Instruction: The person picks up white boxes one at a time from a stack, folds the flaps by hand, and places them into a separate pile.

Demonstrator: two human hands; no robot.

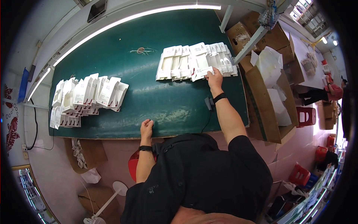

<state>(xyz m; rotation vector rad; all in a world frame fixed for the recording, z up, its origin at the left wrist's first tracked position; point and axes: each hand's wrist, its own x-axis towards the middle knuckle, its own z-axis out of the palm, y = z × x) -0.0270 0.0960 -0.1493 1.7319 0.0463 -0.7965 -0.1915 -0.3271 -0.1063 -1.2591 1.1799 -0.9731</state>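
My right hand (214, 79) is closed on the near edge of a white carton (201, 71) at the right pile, thumb and fingers pinching it. That pile (172, 62) holds several white flat cartons with cut-out windows, overlapping in a row on the green table. My left hand (146, 128) rests by the table's front edge with its fingers curled; what they hold, if anything, I cannot make out. Left of it stands a second pile of white cartons (79, 92) with small red marks, opened into shape and stacked in layers.
The green table (149, 93) has a lamp strip along its far side. A small brown round thing with strings (140, 50) lies near the back. Against the right edge stands a large cardboard box (263, 108) with white sheets. A small black device (209, 104) sits by my right wrist.
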